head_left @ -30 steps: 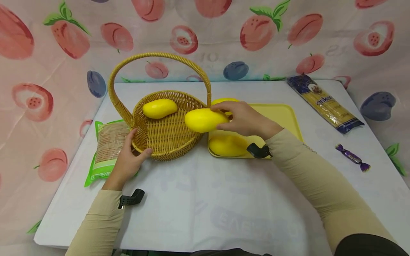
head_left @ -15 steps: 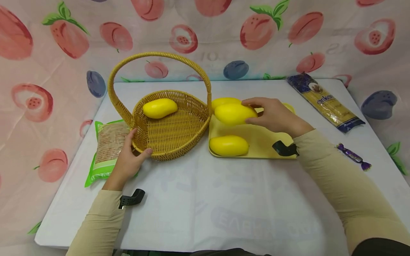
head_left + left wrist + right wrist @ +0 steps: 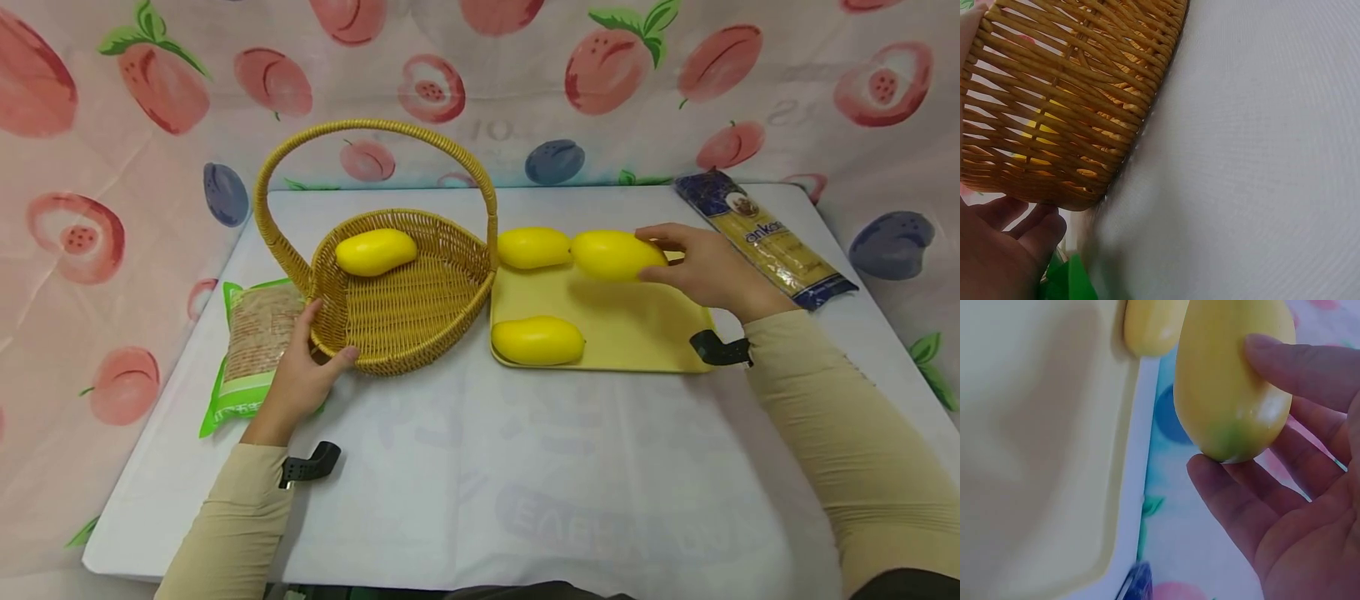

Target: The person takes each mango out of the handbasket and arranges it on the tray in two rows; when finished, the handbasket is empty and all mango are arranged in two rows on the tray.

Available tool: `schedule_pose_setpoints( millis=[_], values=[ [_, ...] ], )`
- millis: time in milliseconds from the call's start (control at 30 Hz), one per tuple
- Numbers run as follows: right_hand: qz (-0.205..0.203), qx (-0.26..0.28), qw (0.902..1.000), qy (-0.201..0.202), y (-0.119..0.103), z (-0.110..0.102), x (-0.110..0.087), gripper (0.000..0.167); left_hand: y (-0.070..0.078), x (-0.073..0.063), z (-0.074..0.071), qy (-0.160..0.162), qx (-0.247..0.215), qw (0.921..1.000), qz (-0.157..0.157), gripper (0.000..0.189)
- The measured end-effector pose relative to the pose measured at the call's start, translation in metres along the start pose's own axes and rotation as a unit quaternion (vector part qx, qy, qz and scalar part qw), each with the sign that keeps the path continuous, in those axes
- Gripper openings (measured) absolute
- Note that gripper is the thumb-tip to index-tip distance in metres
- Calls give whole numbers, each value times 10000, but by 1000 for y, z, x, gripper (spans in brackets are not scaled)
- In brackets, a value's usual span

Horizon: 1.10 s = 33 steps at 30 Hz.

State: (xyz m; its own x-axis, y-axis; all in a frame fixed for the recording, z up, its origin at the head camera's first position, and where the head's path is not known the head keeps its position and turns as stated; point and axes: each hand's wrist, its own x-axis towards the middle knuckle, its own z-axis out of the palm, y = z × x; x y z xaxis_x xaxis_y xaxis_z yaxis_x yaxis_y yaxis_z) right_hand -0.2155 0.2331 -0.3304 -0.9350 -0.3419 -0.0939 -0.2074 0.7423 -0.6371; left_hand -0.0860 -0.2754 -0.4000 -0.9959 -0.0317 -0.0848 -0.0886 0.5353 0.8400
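A yellow mango [image 3: 617, 255] is held by its right end between the thumb and fingers of my right hand [image 3: 701, 265], over the back of the yellow tray [image 3: 637, 333]. The right wrist view shows this mango's greenish tip close to my fingers. Two more mangoes lie at the tray's left side, a back mango [image 3: 534, 248] and a front mango [image 3: 537, 340]. My left hand [image 3: 300, 371] grips the near left end of the wicker basket [image 3: 405, 317], thumb and fingers on either side of it. Another mango [image 3: 375, 252] lies inside the basket.
Left of the basket lies a green-edged bag [image 3: 258, 350] of brownish food, partly under my left hand. A long blue and gold packet [image 3: 757, 237] lies at the back right, beyond my right hand. The basket's tall handle [image 3: 375, 125] arches over its back.
My right hand has carried the mango from over the basket's right rim rightward to over the back of the tray. My left hand has stayed on the basket.
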Motion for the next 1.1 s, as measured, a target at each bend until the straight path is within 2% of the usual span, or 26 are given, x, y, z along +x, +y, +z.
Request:
schedule_pose_setpoints(
  millis=[200, 467, 700, 1100],
  values=[
    [66, 10, 10000, 22, 19, -10, 1, 61, 0, -1, 0, -5, 11, 10000, -7, 94],
    [299, -241, 9992, 98, 37, -16, 4, 64, 1, -1, 0, 15, 51, 10000, -7, 94],
    [509, -129, 9986, 63, 49, -19, 7, 68, 2, -2, -1, 27, 72, 10000, -21, 94],
    [473, -344, 9982, 110, 66, -24, 17, 64, 2, -1, -1, 17, 96, 10000, 0, 94]
  ],
)
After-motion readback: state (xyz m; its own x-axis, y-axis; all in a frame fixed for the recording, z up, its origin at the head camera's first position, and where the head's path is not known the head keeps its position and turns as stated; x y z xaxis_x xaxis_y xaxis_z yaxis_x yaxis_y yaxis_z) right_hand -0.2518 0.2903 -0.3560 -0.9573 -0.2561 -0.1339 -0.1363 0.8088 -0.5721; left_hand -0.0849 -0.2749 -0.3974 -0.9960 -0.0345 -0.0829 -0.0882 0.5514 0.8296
